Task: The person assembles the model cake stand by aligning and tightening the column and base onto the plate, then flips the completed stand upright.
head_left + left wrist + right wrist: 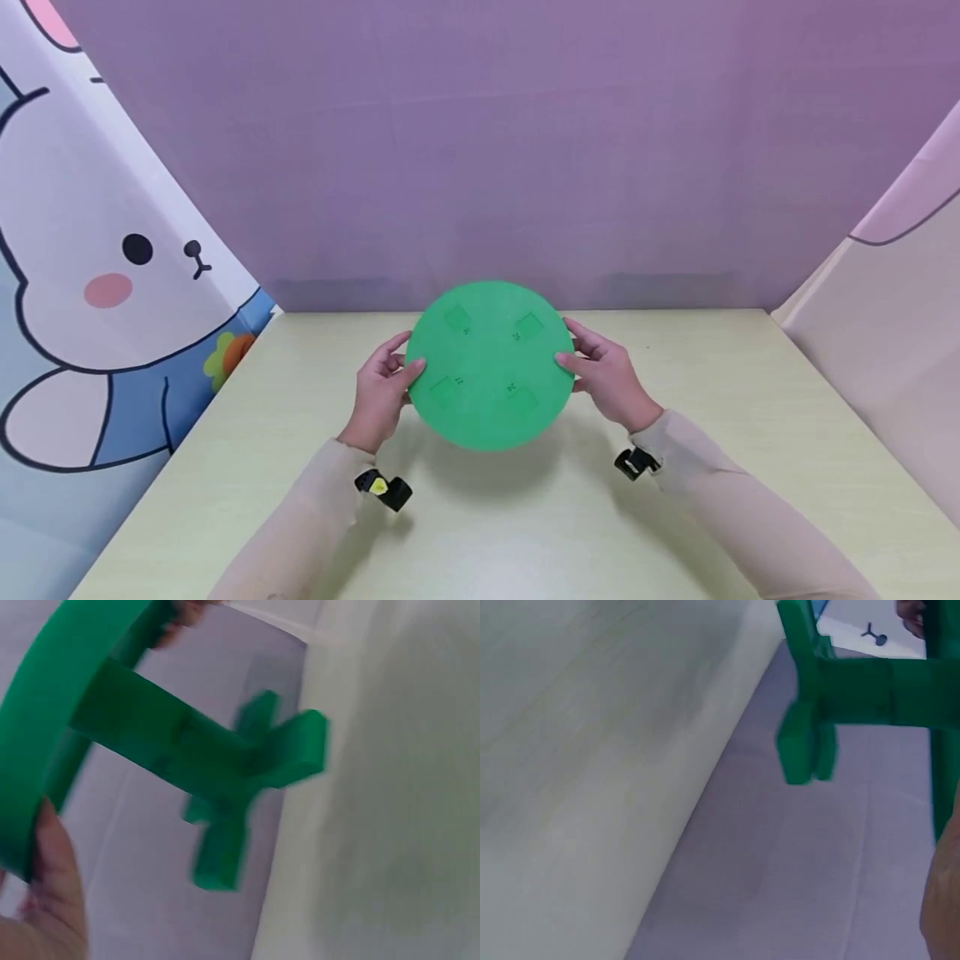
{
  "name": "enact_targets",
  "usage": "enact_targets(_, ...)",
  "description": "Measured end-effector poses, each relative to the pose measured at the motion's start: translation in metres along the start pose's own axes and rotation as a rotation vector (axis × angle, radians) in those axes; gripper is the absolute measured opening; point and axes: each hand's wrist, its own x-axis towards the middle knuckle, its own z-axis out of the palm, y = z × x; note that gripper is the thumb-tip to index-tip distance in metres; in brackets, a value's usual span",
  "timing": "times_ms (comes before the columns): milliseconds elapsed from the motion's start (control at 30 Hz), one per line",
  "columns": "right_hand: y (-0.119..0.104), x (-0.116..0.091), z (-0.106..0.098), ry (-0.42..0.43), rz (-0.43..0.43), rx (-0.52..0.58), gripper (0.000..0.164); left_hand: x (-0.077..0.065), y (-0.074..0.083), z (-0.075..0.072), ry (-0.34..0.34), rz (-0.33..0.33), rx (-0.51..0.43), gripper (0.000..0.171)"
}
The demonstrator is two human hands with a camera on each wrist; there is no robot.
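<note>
A small green round pedestal table (pixel 491 358) is held up between both hands, its disc tilted toward the head camera. Four-sided shallow recesses with small marks lie on the disc. My left hand (pixel 378 392) grips the left rim, thumb on the top face and fingers behind. My right hand (pixel 613 379) grips the right rim the same way. Underneath, a thick green column (pixel 157 727) ends in a cross-shaped foot (pixel 289 754), seen in the left wrist view. In the right wrist view the column (pixel 870 690) and foot also show, raised off the surface below.
A pale wood-look tabletop (pixel 315 358) lies under the hands, with their shadows on it. Behind it rises a purple backdrop (pixel 480 150). A cartoon-printed panel (pixel 112 333) stands at left, and a pale panel (pixel 885 333) at right. Dark wrist cameras (pixel 384 490) are strapped to the wrists.
</note>
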Motion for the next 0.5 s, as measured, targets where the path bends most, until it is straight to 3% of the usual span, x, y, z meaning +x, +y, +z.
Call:
enact_targets(233, -0.003, 0.005, -0.005, -0.103, 0.103, 0.183, 0.071, 0.0, 0.013, -0.003, -0.12, -0.206, -0.069, 0.068)
enact_targets(500, -0.007, 0.007, -0.009, -0.166, 0.123, 0.247, 0.075, 0.005, 0.025, -0.006, -0.212, -0.245, -0.137, 0.074)
